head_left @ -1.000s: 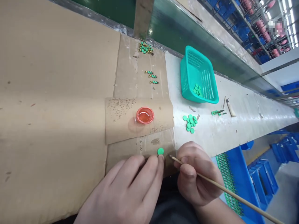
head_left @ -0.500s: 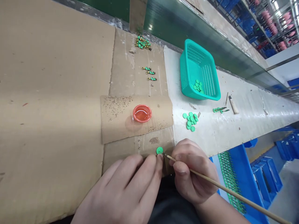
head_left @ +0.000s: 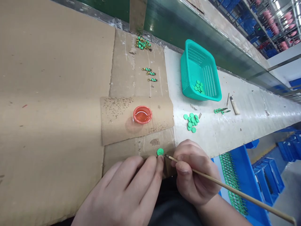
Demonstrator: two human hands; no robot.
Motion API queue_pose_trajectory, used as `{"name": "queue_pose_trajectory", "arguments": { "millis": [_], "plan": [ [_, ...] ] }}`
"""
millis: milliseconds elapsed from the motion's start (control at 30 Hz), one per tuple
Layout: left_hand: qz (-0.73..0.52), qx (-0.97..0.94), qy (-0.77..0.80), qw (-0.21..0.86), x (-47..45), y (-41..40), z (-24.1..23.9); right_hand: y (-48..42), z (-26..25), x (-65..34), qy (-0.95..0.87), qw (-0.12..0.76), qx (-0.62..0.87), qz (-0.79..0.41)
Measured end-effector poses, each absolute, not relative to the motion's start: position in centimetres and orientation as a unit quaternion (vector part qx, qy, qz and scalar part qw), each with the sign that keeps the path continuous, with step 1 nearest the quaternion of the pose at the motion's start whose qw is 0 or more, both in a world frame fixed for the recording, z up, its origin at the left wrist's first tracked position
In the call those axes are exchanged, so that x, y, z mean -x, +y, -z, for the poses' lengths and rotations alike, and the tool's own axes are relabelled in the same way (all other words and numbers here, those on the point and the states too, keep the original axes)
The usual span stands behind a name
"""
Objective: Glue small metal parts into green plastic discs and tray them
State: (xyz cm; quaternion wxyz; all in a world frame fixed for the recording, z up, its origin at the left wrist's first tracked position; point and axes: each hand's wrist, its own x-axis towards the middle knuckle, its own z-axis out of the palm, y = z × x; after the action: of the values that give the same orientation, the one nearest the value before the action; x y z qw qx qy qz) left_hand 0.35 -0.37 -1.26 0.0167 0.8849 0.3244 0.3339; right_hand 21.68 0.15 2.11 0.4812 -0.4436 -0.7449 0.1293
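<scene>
A small round green disc with dark marks on its face is held at the fingertips of my left hand, near the front edge of the table. My left thumb is hidden behind the fingers. My right hand is closed around a thin paintbrush with a long wooden handle. The brush's dark tip is at the disc's lower right edge; I cannot tell whether it touches. Beyond my hands a small red cup of clear liquid stands on a cardboard piece.
Several plain green discs lie right of the cup. A green basket holds more. Small green and gold figures are piled at the back, with three in a row before them. Blue bins stand lower right.
The brush tip has shifted very slightly at the disc's edge. Both hands keep their hold, and the rest of the scene stays the same.
</scene>
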Motion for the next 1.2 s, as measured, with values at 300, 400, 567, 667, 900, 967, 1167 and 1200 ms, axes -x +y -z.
{"name": "queue_pose_trajectory", "arguments": {
  "millis": [300,400,567,667,900,967,1167,1200],
  "plan": [
    [-0.318,-0.891,0.322,0.019,-0.1,-0.4,1.2,3.7,-3.9,-20.9,-0.689,0.555,0.446,-0.133],
    [-0.303,-0.895,0.328,0.011,-0.1,-0.4,0.9,6.1,-4.6,-19.8,-0.695,0.543,0.452,-0.135],
    [-0.323,-0.881,0.347,0.000,-0.5,-0.4,0.8,8.2,-4.4,-18.4,-0.719,0.483,0.483,-0.126],
    [-0.342,-0.871,0.354,0.003,-0.7,-0.3,0.9,8.5,-4.0,-18.2,-0.734,0.457,0.492,-0.102],
    [-0.339,-0.872,0.354,0.011,-0.9,-0.4,1.0,8.6,-3.8,-18.2,-0.740,0.449,0.493,-0.084],
    [-0.340,-0.872,0.353,0.012,-0.8,-0.4,1.0,8.6,-3.8,-18.2,-0.742,0.447,0.493,-0.083],
    [-0.339,-0.871,0.355,0.010,-0.7,-0.4,0.8,8.6,-3.6,-18.2,-0.738,0.454,0.491,-0.086],
    [-0.340,-0.871,0.354,0.008,-0.7,-0.3,0.7,8.6,-3.6,-18.2,-0.735,0.461,0.489,-0.088]
  ]
}}
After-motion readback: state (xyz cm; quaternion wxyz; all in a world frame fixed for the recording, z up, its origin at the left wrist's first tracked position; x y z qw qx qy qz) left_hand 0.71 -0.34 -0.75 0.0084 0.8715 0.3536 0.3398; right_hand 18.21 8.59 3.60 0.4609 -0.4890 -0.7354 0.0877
